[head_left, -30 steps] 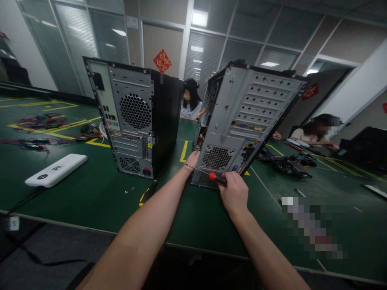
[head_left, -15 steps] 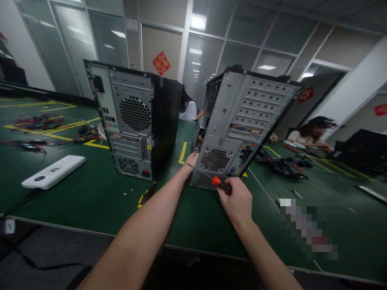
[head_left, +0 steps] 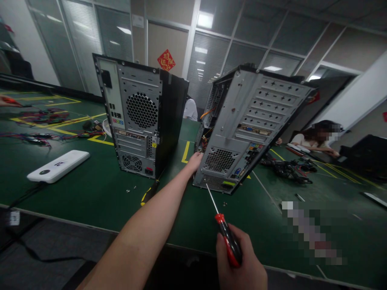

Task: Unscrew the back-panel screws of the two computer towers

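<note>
Two computer towers stand with their backs toward me. The right tower (head_left: 231, 133) has its left side open, with wires showing inside. My left hand (head_left: 196, 160) reaches to the lower edge of that opening; its fingertips are hidden within. My right hand (head_left: 242, 257) is closed around the red and black handle of a screwdriver (head_left: 229, 237). The screwdriver's shaft points up and away, its tip close to the lower back panel of the right tower. The left tower (head_left: 139, 117), with a black side panel, is upright beside my left forearm.
A yellow and black tool (head_left: 150, 193) and small screws (head_left: 128, 191) lie near the left tower. Farther left are a white power bank (head_left: 58, 166) and loose wires (head_left: 45, 117). Black cables (head_left: 284, 167) lie at right; a person (head_left: 320, 141) sits behind.
My right hand has moved down and nearer to me, and the screwdriver has swung from lying across the tower to pointing at its lower back. Another person's hand has appeared at far left.
</note>
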`<move>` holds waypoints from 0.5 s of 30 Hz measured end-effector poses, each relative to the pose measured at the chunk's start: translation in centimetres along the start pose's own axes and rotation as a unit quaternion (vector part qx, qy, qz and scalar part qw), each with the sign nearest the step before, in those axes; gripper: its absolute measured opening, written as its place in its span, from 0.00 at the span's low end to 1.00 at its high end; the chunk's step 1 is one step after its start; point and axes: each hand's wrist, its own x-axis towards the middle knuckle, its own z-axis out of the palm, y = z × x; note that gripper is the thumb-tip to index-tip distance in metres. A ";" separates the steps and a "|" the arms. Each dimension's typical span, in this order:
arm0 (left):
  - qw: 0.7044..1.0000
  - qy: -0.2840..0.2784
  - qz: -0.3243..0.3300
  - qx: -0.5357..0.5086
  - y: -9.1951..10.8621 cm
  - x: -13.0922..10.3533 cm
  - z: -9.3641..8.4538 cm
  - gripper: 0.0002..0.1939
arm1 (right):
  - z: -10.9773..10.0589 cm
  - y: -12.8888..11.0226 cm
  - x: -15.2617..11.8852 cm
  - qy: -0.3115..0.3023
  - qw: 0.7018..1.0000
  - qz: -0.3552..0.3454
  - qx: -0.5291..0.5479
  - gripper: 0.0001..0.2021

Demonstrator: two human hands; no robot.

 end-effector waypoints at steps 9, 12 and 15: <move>1.000 -0.005 -0.013 -0.004 0.4 -0.2 0.0 0.09 | 1.6 -0.6 1.1 0.070 0.990 -0.123 -0.007 0.14; 1.000 0.006 -0.003 -0.002 0.2 0.0 0.0 0.08 | 1.8 -0.9 1.5 0.079 0.988 -0.133 -0.014 0.13; 1.000 0.016 0.010 -0.004 -0.3 0.3 0.0 0.08 | 1.9 -1.2 1.7 0.074 0.988 -0.134 -0.014 0.13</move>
